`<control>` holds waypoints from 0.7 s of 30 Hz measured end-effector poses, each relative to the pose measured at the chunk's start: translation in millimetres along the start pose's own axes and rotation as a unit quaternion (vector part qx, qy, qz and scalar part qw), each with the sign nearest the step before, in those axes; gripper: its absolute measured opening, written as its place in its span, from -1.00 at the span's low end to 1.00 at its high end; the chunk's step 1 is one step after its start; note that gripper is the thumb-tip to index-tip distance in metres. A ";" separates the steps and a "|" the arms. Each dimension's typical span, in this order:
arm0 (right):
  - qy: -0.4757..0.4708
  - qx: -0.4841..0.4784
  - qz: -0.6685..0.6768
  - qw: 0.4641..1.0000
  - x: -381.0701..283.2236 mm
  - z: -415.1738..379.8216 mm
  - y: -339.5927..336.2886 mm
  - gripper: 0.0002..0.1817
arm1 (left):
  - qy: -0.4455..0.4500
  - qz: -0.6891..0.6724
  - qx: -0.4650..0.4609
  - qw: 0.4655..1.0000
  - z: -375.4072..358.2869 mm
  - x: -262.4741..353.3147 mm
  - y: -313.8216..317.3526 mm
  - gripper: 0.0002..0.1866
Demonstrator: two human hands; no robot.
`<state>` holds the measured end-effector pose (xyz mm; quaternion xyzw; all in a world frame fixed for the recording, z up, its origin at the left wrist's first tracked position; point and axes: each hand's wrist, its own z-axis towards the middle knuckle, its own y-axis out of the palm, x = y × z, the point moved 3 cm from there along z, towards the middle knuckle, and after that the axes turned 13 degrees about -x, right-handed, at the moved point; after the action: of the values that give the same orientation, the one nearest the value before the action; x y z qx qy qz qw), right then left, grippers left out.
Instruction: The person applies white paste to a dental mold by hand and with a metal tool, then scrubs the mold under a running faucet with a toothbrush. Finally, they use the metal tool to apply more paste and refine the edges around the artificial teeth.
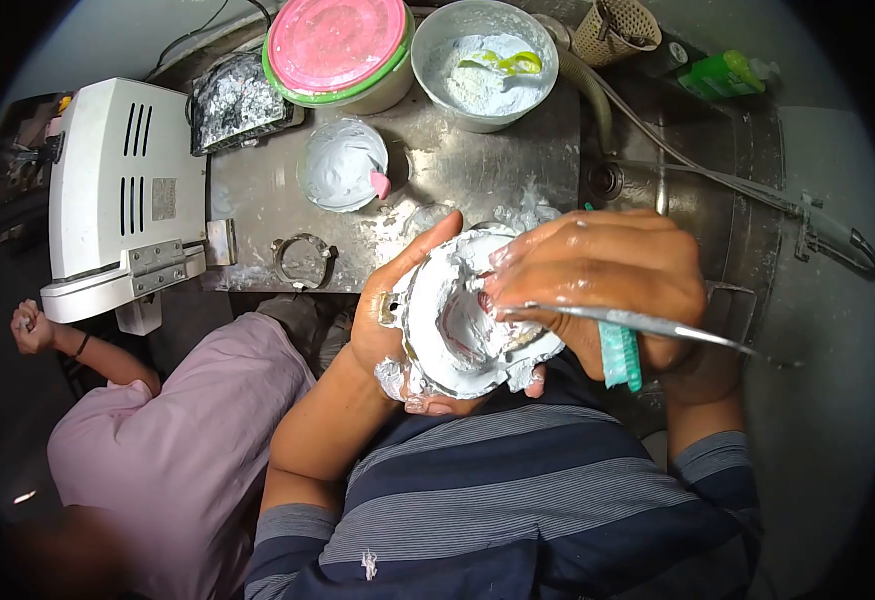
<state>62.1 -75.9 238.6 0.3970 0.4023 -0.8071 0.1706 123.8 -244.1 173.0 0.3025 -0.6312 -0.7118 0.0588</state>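
My left hand [375,318] is wrapped round a round metal flask [393,308] packed with wet white plaster [440,335], held just in front of my chest. Plaster bulges over its rim and clings to my fingers. A reddish patch shows in the hollow at its middle. Over the flask's right side, my right hand [612,262] is closed on a slim metal hand tool [647,322], whose thin curved end points away to the right. Its fingertips reach into the hollow. A teal ridged piece [619,357] sticks out below that hand.
On the metal bench [477,172] stand a plaster bowl [342,165] with a pink tool, a larger powder bowl [485,65] and a pink-lidded tub [337,45]. A metal ring [303,261] lies near the edge. Right is a sink [677,180]; left, a person in pink [187,410].
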 end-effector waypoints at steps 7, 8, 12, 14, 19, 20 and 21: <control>0.030 0.032 -0.027 0.999 0.7 1.8 -0.4 -0.78 | 0.005 0.027 -0.029 0.999 1.9 0.9 6.5 -0.13; 0.041 0.050 -0.033 0.997 0.7 2.0 -0.6 -0.77 | 0.010 0.032 -0.014 0.999 0.9 0.5 6.1 -0.13; 0.035 0.041 -0.011 0.998 0.1 -0.3 1.6 -0.75 | 0.008 0.038 -0.007 0.999 1.3 0.0 4.3 -0.13; -0.010 0.008 -0.014 1.000 8.9 -8.4 2.3 -0.50 | 0.018 0.081 -0.045 0.996 0.7 2.2 -0.3 -0.15; -0.033 -0.010 -0.031 0.999 4.8 -12.1 -0.1 -0.61 | 0.058 0.069 -0.058 0.994 5.5 -4.5 -1.1 -0.20; -0.015 -0.023 -0.001 1.000 3.0 -11.3 -1.5 -0.65 | 0.052 0.066 -0.068 0.994 5.8 -5.1 -0.9 -0.20; -0.011 -0.022 0.014 1.000 3.2 -12.2 -0.7 -0.64 | 0.053 0.066 -0.068 0.994 5.4 -5.0 -0.5 -0.20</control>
<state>65.8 -65.7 232.0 0.3899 0.4124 -0.7999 0.1951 125.3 -237.0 174.4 0.2924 -0.5961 -0.7307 0.1592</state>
